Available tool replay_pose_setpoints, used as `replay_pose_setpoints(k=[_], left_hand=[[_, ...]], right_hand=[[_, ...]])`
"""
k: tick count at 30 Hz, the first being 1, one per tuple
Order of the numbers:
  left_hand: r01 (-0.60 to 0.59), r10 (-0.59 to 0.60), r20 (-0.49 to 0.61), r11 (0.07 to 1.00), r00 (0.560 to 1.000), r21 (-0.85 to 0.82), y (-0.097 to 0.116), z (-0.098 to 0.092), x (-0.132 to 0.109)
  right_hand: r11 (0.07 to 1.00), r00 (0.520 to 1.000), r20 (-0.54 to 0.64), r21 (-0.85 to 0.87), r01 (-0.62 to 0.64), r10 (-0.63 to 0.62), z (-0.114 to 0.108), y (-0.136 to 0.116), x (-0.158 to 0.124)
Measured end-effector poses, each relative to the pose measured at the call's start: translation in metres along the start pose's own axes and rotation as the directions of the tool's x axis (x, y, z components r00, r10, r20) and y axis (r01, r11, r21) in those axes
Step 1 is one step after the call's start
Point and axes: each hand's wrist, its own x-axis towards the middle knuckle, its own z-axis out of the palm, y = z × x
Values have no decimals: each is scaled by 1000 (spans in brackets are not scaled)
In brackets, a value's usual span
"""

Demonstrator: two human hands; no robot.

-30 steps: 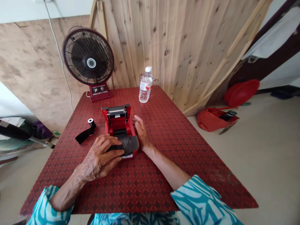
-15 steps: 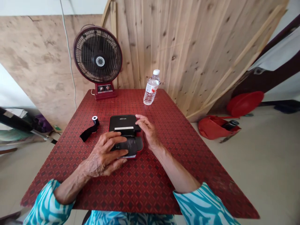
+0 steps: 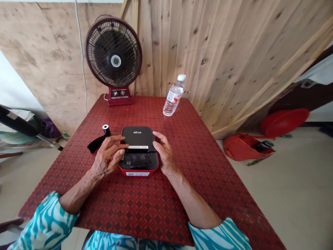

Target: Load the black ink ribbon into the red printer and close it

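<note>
A black and red box-shaped device (image 3: 139,137) lies on the red patterned table, with a white label strip across its top and another label on its front. My left hand (image 3: 108,155) rests at its left edge, fingertips on the top, fingers apart. At the right edge, my right hand (image 3: 164,152) touches the side with thumb and fingers spread. Neither hand is closed round the device. Left of it stands a small black roll (image 3: 105,130) with a white core, its loose strip trailing toward the front left.
A dark red fan (image 3: 116,61) stands at the table's back left. A clear water bottle (image 3: 173,99) stands at the back right. Behind the table (image 3: 218,205) is a wooden wall. On the floor to the right are a red bag (image 3: 240,147) and a red basin (image 3: 284,121).
My left hand has moved left and up off the device's front part to its left edge, uncovering it. My right hand has shifted slightly down its right side. The camera view has shifted.
</note>
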Motion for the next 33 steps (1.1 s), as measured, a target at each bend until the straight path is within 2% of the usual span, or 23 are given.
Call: replay_pose_setpoints(k=[4, 9, 13, 17, 19, 22, 25, 29, 33], left_hand=[[-71, 70, 24, 996, 997, 56, -1, -4, 0], [-98, 98, -3, 995, 995, 9, -1, -1, 0], [29, -34, -31, 990, 999, -135, -3, 6, -6], [203, -217, -7, 925, 976, -322, -6, 7, -9], [276, -286, 39, 865, 957, -419, -7, 6, -9], [379, -347, 166, 744, 923, -550, -7, 5, -8], [467, -390, 267, 632, 881, -618, -3, 3, -7], [554, -463, 338, 491, 820, -672, 1, 4, -6], [580, -513, 391, 281, 764, -765, 1, 14, -7]], right_hand=[[999, 1000, -1, -31, 30, -30, 0, -4, -1], [989, 996, -1, -119, 88, -89, -1, -6, -2], [986, 993, -47, -131, 104, -111, -3, 6, -7], [987, 988, -107, -122, 102, -116, -5, 29, -11], [996, 991, -129, -89, 33, -44, -5, 37, -10], [997, 985, -171, -66, -40, 29, -4, 40, -8], [997, 981, -190, -55, -56, 45, -2, 37, -7], [997, 979, -199, -53, -52, 40, -1, 36, -8], [998, 985, -172, -56, -39, 29, -2, 38, -9]])
